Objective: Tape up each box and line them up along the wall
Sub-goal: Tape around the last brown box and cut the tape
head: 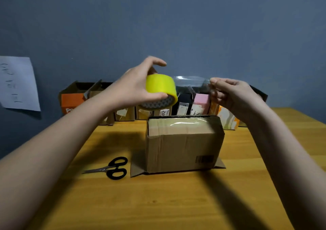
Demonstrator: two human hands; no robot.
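Your left hand curls round the yellow tape roll, thumb under its lower edge and fingers arched over the top. The roll's hole faces down and toward you, so its axis tilts forward. Your right hand pinches the free end of the clear tape strip between thumb and fingertips, the other fingers folded in. The strip runs level from the roll to that pinch, left to right, glossy and see-through, and hangs above the cardboard box without touching it.

The box stands in the middle of the table, its long side running left to right and facing you. Its top already carries a shiny band of tape along that length. Flaps splay flat on the table at its base, and a barcode label sits low on the front right. The cardboard is plain brown and creased.

Black-handled scissors lie just left of the box, blades pointing left. The table is yellow wood with visible grain. A row of boxes, orange, brown, black and pink, stands along the blue-grey wall. A sheet of paper with handwriting is stuck on the wall at left.
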